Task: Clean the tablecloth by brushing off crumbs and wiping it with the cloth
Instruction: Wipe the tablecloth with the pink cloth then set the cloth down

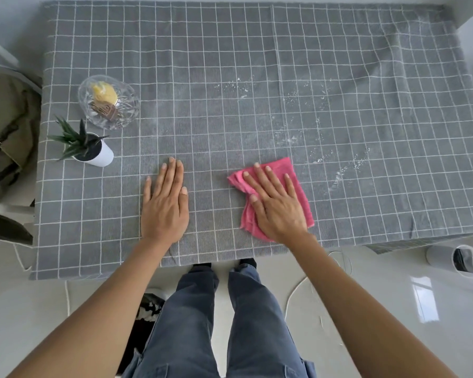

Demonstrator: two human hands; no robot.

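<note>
Neither grip is curled round anything: both hands lie flat with straight fingers. Starting at the left, a backpack (6,132) sits beside the tabletop, and on the tabletop's left part stand a glass bowl (109,101) holding a few small items and, just nearer, a small potted plant (89,148) in a white pot; both look parked well away from the dirty area so wiping can go on without knocking them.

Next comes the left hand (165,205), palm down on the bare grey checked tablecloth (230,64), fingers together. It seems placed there to pin the fabric so it does not drag or bunch under the wiping stroke.

Right of it, apart from it, the right hand (276,205) presses its spread fingers onto the pink cloth (298,186), which lies rumpled and partly folded near the front edge, its corners showing beyond the fingers and the wrist. Spreading the fingers probably keeps more of the cloth flat against the fabric.

Further right and toward the back, white crumbs (336,175) and powdery smears are scattered across the tablecloth, so the cleaning looks unfinished; the fabric also wrinkles toward the far right corner. On the floor at the right lies a white cylindrical container (453,260).
</note>
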